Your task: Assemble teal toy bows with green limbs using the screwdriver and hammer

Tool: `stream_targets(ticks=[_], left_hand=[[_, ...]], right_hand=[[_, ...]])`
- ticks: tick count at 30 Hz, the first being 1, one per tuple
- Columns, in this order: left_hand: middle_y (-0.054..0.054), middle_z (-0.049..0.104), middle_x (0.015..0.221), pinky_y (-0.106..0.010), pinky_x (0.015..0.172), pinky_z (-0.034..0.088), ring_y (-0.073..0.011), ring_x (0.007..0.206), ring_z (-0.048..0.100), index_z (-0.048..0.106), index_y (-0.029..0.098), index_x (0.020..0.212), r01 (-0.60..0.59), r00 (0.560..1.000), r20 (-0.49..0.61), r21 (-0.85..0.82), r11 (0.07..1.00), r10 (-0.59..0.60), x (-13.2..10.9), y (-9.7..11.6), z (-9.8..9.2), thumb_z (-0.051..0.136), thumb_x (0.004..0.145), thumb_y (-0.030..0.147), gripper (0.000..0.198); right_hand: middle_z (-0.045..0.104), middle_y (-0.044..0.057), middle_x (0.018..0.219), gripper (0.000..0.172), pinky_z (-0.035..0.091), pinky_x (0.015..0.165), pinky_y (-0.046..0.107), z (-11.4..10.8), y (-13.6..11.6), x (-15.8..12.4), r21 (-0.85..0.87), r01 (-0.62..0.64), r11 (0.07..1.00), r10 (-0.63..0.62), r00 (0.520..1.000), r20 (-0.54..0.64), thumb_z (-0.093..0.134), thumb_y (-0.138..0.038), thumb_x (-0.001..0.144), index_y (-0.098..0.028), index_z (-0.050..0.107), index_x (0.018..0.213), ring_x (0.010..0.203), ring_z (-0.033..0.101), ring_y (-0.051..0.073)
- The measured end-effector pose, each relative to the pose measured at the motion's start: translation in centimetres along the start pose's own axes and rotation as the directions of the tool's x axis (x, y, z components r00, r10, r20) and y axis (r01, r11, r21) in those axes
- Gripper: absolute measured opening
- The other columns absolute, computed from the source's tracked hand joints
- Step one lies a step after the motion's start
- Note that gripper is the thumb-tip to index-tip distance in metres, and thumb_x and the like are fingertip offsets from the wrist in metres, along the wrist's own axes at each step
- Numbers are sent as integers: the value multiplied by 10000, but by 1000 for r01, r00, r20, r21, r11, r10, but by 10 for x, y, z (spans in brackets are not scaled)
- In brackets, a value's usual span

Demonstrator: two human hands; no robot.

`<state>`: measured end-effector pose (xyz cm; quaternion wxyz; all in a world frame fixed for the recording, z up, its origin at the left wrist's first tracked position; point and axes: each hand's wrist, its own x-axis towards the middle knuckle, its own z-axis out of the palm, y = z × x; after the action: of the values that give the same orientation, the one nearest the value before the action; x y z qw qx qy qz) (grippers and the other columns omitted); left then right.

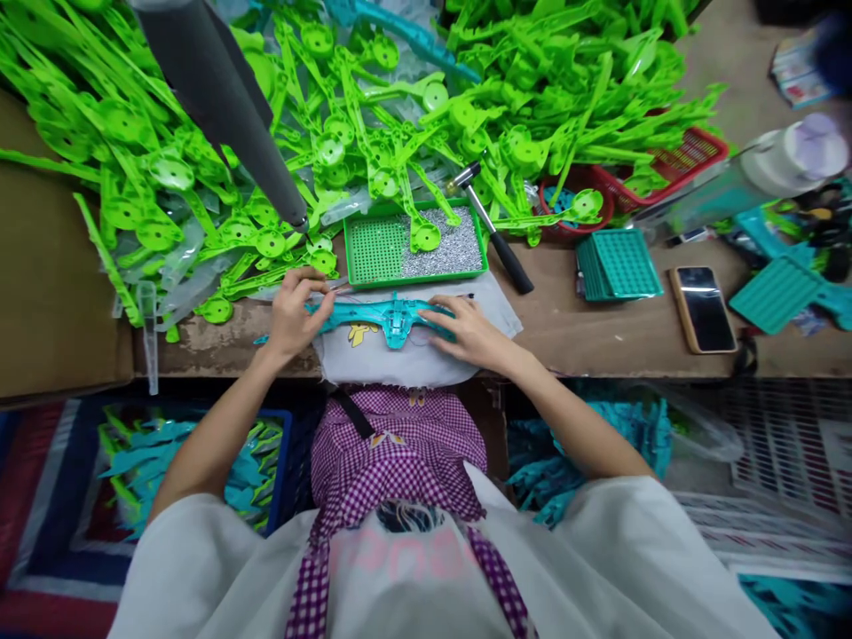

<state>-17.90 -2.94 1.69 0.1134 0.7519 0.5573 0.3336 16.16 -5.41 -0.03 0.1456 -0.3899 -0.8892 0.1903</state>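
Note:
A teal plastic part (398, 321) with two curved arms and a wider middle lies crosswise on a white cloth (426, 366). Bent fingers of my left hand (297, 311) close at its left end, the thumb against the part. Thin wires (342, 288) show beside those fingertips; whether they are held too, I cannot tell. My right hand (468, 333) grips the right arm of the part, with fingers over its top. Just behind is a green tray (376, 253) holding many small silvery pieces, and a bright green part (424, 236) rests across it.
Bright green plastic parts (280, 106) pile across the back. A dark grey pole (230, 111) slants in from above. Right of the tray lie a hammer (499, 240), stacked teal trays (619, 264), a phone (704, 309) and a bottle (738, 182). Red baskets (692, 164) stand behind.

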Motion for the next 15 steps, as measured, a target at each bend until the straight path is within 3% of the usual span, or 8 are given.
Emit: stream_targets(ticks=[3, 6, 8, 12, 15], left_hand=[[-62, 682, 1042, -425, 959, 524, -228, 1062, 647, 600, 229, 906, 86, 996, 19, -40, 995, -85, -7, -5, -3, 548, 949, 342, 132], [-57, 680, 1016, -374, 888, 544, -210, 1002, 652, 585, 231, 940, 142, 990, 18, -93, 985, -141, -12, -8, -8, 510, 973, 386, 175], [-49, 677, 1012, -376, 912, 537, -207, 1004, 646, 576, 235, 948, 136, 991, 7, -77, 988, -136, -14, -13, -15, 504, 984, 406, 189], [-36, 663, 1020, -427, 1000, 495, -215, 1075, 612, 566, 230, 924, 69, 995, -71, 30, 997, -67, -15, -33, -36, 540, 983, 403, 185], [-42, 644, 973, -460, 972, 493, -235, 1036, 594, 548, 225, 889, 130, 982, -152, 85, 988, -116, -20, -58, -48, 542, 962, 406, 196]], right_hand=[[566, 147, 1374, 405, 430, 1053, 533, -5, -6, -22, 33, -131, 991, 135, 980, -145, 508, -367, 994, -258, 537, 1383, 1268, 536, 306], [606, 167, 1286, 482, 448, 996, 512, 2, -7, -38, -24, -246, 969, 236, 950, -203, 580, -536, 937, -206, 556, 1288, 1205, 568, 327], [623, 177, 1234, 509, 453, 950, 489, 11, -4, -44, -90, -267, 960, 245, 949, -197, 599, -600, 906, -186, 569, 1200, 1157, 583, 333], [641, 165, 1182, 302, 462, 914, 441, 23, 3, -48, -157, -236, 959, 202, 958, -202, 539, -480, 975, -193, 591, 1052, 1090, 601, 294], [646, 155, 1163, 256, 466, 936, 458, 24, 6, -50, -163, -200, 966, 166, 966, -198, 557, -455, 972, -206, 612, 1002, 1078, 597, 289]])
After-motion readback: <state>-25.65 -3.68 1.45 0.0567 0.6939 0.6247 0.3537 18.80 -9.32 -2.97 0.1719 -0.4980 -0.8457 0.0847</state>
